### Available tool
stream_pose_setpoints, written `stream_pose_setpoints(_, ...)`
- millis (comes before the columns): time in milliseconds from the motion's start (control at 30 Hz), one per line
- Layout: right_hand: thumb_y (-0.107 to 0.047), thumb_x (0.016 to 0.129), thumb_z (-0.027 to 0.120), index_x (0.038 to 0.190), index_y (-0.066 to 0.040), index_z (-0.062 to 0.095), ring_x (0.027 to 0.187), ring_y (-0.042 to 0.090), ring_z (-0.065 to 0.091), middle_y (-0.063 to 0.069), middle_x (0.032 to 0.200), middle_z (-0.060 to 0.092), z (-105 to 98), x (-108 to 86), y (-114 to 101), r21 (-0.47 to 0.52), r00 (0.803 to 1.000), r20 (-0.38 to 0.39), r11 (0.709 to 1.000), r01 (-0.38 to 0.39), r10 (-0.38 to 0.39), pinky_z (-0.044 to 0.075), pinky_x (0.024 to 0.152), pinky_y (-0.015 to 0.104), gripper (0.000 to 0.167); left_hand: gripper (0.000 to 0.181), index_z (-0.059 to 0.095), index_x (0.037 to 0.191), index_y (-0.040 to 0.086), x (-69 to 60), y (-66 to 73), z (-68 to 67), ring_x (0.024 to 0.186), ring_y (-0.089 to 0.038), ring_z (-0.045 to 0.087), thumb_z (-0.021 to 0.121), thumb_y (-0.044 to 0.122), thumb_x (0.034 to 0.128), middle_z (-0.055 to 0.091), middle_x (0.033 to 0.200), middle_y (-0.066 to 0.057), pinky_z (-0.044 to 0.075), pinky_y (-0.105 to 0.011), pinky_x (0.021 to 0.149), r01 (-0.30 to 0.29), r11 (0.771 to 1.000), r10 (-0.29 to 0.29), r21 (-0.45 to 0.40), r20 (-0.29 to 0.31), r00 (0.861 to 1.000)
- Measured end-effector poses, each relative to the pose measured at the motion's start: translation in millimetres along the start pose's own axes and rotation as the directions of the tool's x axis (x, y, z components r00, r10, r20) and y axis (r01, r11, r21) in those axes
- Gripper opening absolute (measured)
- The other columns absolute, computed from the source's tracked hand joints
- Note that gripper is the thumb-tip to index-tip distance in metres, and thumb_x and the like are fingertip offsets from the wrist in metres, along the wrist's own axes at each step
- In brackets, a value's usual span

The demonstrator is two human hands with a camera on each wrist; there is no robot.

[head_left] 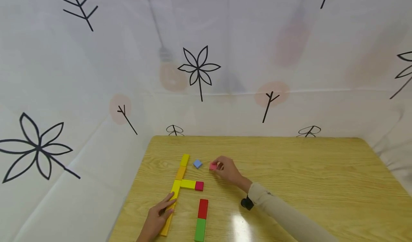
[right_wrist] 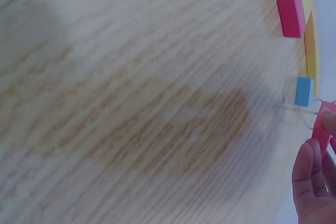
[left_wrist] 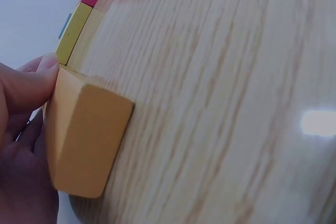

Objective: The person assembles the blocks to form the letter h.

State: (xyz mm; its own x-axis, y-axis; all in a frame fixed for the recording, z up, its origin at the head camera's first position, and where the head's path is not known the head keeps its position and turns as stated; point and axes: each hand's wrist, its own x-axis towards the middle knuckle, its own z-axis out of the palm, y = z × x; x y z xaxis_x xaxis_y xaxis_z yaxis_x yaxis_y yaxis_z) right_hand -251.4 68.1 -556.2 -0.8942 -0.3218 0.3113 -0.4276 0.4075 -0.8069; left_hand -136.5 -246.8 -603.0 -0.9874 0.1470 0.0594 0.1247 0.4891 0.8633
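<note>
My right hand (head_left: 227, 169) pinches a small pink block (head_left: 213, 166) between thumb and fingertips, toward the far side of the table. A small blue block (head_left: 197, 164) lies just left of it, turned at an angle. My left hand (head_left: 156, 216) rests with its fingers on a long row of yellow and orange blocks (head_left: 176, 189). Close up in the left wrist view is the end of an orange block (left_wrist: 94, 140) beside that hand. From the row a yellow block (head_left: 188, 184) branches to the right, with a crimson block (head_left: 199, 186) at its end.
A red block (head_left: 203, 209) and a green block (head_left: 200, 230) lie end to end, right of my left hand. All stand on a wood-grain table (head_left: 305, 177). A white cloth (head_left: 231, 117) with plant drawings hangs behind and beside it.
</note>
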Motion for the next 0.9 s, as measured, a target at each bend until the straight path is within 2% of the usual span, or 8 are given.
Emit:
stream_pose_setpoints(233,0.003,0.081,0.071,0.099,0.002,0.067,0.073,0.020,0.060,0.012,0.093,0.062,5,-6.6,2,0.007,0.999,0.033,1.000,0.006,-0.006,0.051,0.062,0.024,0.018,0.037,0.068,0.119,0.016,0.3,2.1,-0.8,0.131,-0.021,0.039,0.066,0.002,0.0852,0.051,0.137,0.004,0.035,-0.017,0.100,0.004,1.000,-0.004,-0.006,-0.015,1.000)
stream_pose_setpoints(533,0.005,0.079,0.072,0.099,0.001,0.066,0.072,0.019,0.059,0.011,0.091,0.063,14,-19.0,1,0.066,0.998,0.052,0.998,0.014,-0.017,0.051,0.061,0.024,0.020,0.035,0.068,0.118,0.012,1.5,-1.8,0.4,0.128,-0.030,0.043,0.067,0.003,0.0843,0.053,0.135,-0.005,0.037,-0.016,0.098,-0.094,0.994,0.096,0.049,-0.038,0.995)
stream_pose_setpoints(767,0.002,0.080,0.073,0.098,-0.002,0.066,0.073,0.017,0.057,0.008,0.090,0.062,19,-26.8,0,0.047,0.998,0.069,0.999,-0.011,0.007,0.050,0.063,0.024,0.019,0.035,0.069,0.117,0.016,0.4,-0.6,1.2,0.131,-0.023,0.040,0.067,0.003,0.0846,0.052,0.136,0.001,0.034,-0.014,0.098,-0.018,0.999,0.018,-0.029,-0.026,1.000)
stream_pose_setpoints(900,0.001,0.081,0.073,0.098,-0.001,0.066,0.074,0.018,0.057,0.008,0.090,0.061,21,-30.5,-3,0.050,0.997,0.076,0.998,-0.023,0.019,0.050,0.064,0.024,0.019,0.035,0.069,0.117,0.014,-0.1,0.7,1.7,0.131,-0.023,0.040,0.067,0.001,0.0845,0.052,0.136,-0.001,0.035,-0.015,0.099,-0.007,0.999,0.005,-0.053,-0.030,1.000)
